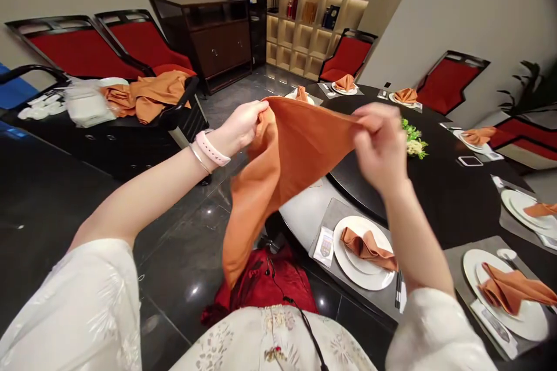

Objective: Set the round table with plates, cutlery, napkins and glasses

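- A round black table [439,179] fills the right half of the view; a person in a white short-sleeved top is at its near left edge.
- The left hand [242,126], with a pink watch band [212,149] and a thin bangle at the wrist, is just left of the table, thumb and fingers pinched closed on one end of an orange napkin's top edge.
- The right hand [380,142], blurred, is raised over the table, fingers curled in and gripping the other end of that edge.
- The orange napkin [307,145] is stretched between both hands in the air, in front of the table's left side; its loose part hangs down beside the table's edge.
- On the table's near edge, a white plate [348,275] bears a folded napkin [365,246], with a small white packet [324,246] just beside it, on a grey placemat [319,227].
- More plates with folded orange napkins ring the table; greenery with pale flowers [415,145] stands toward its middle, and a phone [470,161] lies near its right side.
- Left of the table, well apart, a heap of orange cloth [161,93] lies beside a clear plastic bag [87,105].
- Beyond the table are a red chair [350,55] and lit shelves [300,35].
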The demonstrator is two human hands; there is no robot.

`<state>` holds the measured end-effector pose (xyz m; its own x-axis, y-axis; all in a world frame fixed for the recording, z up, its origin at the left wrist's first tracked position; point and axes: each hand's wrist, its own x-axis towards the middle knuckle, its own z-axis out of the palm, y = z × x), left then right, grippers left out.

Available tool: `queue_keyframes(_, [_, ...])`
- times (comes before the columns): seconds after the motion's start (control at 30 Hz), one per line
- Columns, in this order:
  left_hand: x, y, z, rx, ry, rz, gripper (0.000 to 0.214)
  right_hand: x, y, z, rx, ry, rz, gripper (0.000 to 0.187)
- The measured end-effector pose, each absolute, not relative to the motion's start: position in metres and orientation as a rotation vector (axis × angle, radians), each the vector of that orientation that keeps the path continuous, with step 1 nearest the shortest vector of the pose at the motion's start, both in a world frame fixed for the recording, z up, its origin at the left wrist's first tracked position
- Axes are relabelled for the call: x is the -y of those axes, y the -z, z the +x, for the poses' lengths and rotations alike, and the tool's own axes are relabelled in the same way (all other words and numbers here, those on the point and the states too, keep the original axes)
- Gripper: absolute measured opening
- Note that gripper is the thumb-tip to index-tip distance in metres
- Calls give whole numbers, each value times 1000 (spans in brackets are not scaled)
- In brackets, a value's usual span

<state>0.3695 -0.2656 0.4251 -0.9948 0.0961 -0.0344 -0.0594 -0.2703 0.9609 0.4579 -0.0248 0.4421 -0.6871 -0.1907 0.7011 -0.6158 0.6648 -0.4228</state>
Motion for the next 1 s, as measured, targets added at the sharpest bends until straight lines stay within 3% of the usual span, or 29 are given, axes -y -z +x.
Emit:
queue_keyframes(0.1, [261,-424,368,-1690,-2605,22,11,66,-390,467,2404,-830,820,21])
queue_keyframes(0.23, [245,-443,378,-1544,-2716,74,11,105,-355,451,2404,-1041,551,9])
queue_keyframes(0.37, [219,-470,390,-1342,-2793,89,17,114,-357,423,2342,-1053,261,26])
queue_keyframes(0.53, [201,-481,372,-1260,-2895,259,19,90,-364,403,2344,-944,201,11])
queue_keyframes(0.63, [209,-480,340,-1483,-2822,398,17,53,-374,396,2341,-1007,335,9])
queue_keyframes(0.73, [234,-480,305,-2242,-2423,618,16,8,-395,392,2439,-979,467,7])
queue_keyframes(0.8, [255,-482,284,-2657,-1810,739,10,-17,-412,393,2556,-948,522,5])
queue_keyframes(0.9, [279,-486,262,-2583,-1010,910,8,-38,-435,398,2647,-1049,544,11])
queue_keyframes(1.0, [283,-486,249,-2393,-974,1142,13,-41,-451,403,2620,-1136,473,18])
